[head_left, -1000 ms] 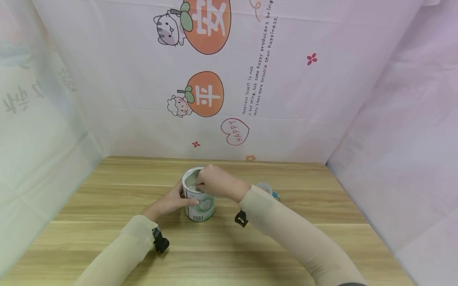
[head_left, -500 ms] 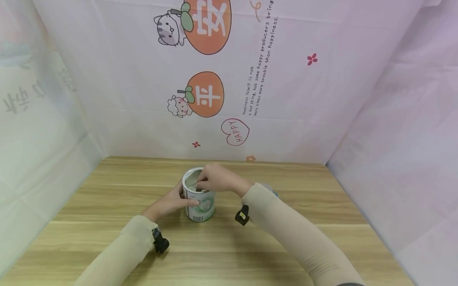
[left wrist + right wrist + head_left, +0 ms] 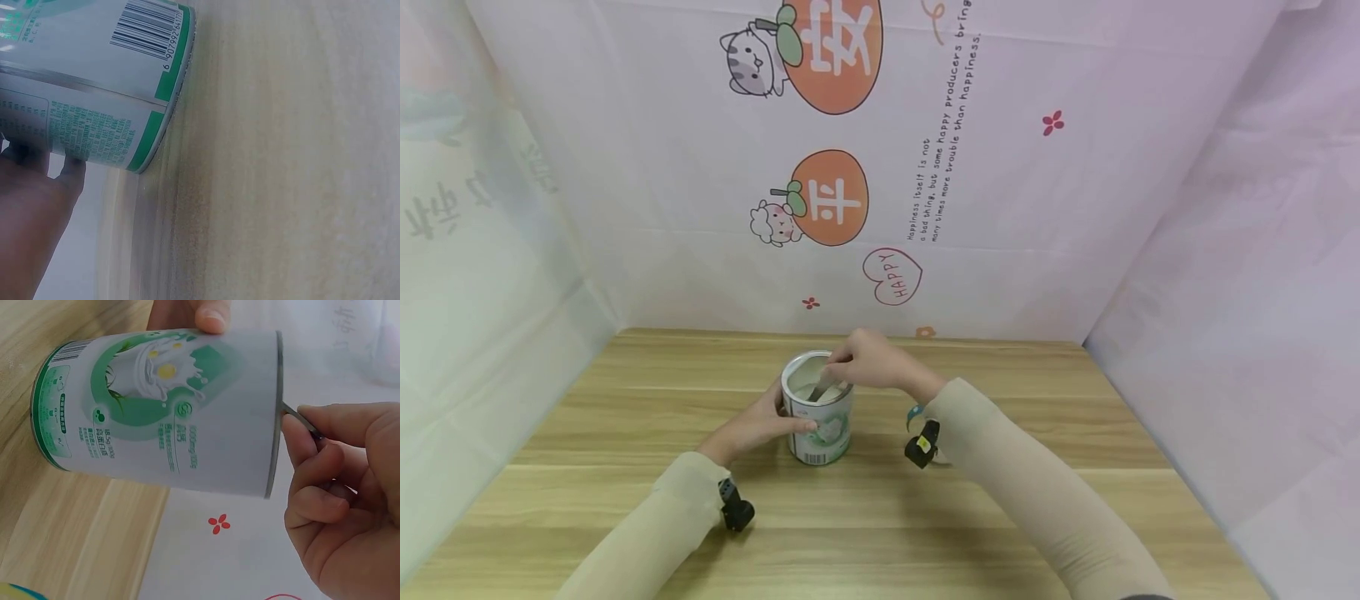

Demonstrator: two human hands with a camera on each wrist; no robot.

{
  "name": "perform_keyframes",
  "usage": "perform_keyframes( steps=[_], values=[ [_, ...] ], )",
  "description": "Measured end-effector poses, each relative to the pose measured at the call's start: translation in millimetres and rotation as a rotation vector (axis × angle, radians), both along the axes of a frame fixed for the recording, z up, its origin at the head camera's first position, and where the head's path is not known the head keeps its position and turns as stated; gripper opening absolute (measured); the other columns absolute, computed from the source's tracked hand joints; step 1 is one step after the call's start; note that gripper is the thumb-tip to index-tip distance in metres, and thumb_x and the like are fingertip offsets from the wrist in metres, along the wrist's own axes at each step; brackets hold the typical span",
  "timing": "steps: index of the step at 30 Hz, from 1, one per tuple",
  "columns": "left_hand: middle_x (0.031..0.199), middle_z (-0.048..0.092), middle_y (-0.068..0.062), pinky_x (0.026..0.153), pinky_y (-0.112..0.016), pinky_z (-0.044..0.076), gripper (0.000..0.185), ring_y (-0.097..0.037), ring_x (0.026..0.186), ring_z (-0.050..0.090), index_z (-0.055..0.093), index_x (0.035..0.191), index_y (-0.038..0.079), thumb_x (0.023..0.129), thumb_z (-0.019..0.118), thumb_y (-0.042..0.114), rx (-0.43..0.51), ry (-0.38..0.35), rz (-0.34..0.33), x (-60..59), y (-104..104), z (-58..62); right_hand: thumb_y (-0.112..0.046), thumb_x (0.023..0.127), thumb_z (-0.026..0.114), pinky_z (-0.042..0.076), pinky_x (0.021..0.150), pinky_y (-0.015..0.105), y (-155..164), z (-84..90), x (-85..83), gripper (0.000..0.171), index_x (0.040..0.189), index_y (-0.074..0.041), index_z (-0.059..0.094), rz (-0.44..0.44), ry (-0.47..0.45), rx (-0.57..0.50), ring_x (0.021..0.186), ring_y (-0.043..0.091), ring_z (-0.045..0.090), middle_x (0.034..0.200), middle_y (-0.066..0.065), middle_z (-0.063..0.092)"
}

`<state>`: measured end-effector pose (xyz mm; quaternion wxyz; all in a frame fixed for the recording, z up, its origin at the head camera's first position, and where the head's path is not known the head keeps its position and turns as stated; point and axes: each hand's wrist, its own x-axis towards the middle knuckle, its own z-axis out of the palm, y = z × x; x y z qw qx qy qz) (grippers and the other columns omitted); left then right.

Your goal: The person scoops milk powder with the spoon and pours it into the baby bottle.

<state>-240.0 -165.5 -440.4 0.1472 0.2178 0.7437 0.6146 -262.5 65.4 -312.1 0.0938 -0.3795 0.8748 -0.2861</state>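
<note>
A wood-grain table [image 3: 625,500] fills the lower frame. At its centre stands one open tin [image 3: 818,417], white and green, with a barcode beginning 6 907992. The left hand [image 3: 752,425] curls its fingers round the tin's side. The right hand [image 3: 876,367] pinches one thin metal handle [image 3: 300,419] over the rim. Behind, a pink printed sheet [image 3: 1000,208] shows two orange fruits, "HAPPY" in a heart.
</note>
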Motion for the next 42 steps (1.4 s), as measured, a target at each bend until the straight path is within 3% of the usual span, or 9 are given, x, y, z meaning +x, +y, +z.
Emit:
perform_keyframes(
  steps=[8,18,26,34,38,42],
  values=[
    [0.152,0.037,-0.015,0.114,-0.059,0.024,0.098,-0.036,0.140,0.033,0.012,0.160,0.018,0.088,0.079,0.022,-0.008,0.004,0.012,0.1,0,0.0,-0.019,0.098,0.065,0.034,0.054,0.025,14,-3.8,-4.2,0.020,0.093,-0.009,0.081,-0.072,-0.061,-0.082,0.059,0.010,0.041,0.084,0.001,0.073],
    [0.153,0.037,-0.015,0.115,-0.059,0.024,0.099,-0.037,0.141,0.033,0.014,0.160,0.020,0.086,0.080,0.023,-0.021,0.004,0.040,2.6,0,1.5,-0.025,0.098,0.065,0.054,0.078,0.035,31,-16.5,-4.3,0.023,0.103,-0.008,0.080,-0.259,-0.143,-0.237,0.086,0.020,0.064,0.093,0.000,0.075],
    [0.155,0.034,-0.016,0.115,-0.059,0.023,0.100,-0.037,0.142,0.031,0.013,0.160,0.019,0.086,0.080,0.023,-0.020,0.011,0.032,3.0,0,1.8,-0.027,0.097,0.067,0.054,0.077,0.034,37,-22.1,-4.0,0.027,0.105,-0.004,0.078,-0.326,-0.144,-0.311,0.092,0.029,0.066,0.090,0.001,0.074],
    [0.153,0.034,-0.017,0.114,-0.061,0.022,0.102,-0.038,0.141,0.031,0.013,0.159,0.020,0.084,0.082,0.024,-0.023,0.006,0.045,-0.4,-1,-0.3,-0.029,0.098,0.067,0.048,0.073,0.031,38,-21.6,-0.6,0.026,0.105,-0.006,0.078,-0.363,-0.144,-0.308,0.087,0.021,0.063,0.089,0.003,0.075],
    [0.152,0.035,-0.016,0.113,-0.063,0.024,0.103,-0.037,0.140,0.033,0.012,0.159,0.020,0.083,0.082,0.023,0.009,0.028,0.026,-0.9,2,1.3,-0.029,0.098,0.066,0.046,0.070,0.029,38,-21.7,-1.6,0.029,0.108,-0.005,0.078,-0.363,-0.142,-0.325,0.089,0.024,0.063,0.093,0.009,0.075],
    [0.150,0.038,-0.015,0.112,-0.062,0.026,0.104,-0.036,0.136,0.038,0.015,0.158,0.021,0.081,0.084,0.021,0.048,0.051,0.015,-1.4,6,2.8,-0.029,0.099,0.066,0.044,0.064,0.028,38,-21.6,-1.4,0.028,0.107,-0.005,0.078,-0.357,-0.116,-0.343,0.083,0.020,0.061,0.089,0.006,0.075]
  ],
)
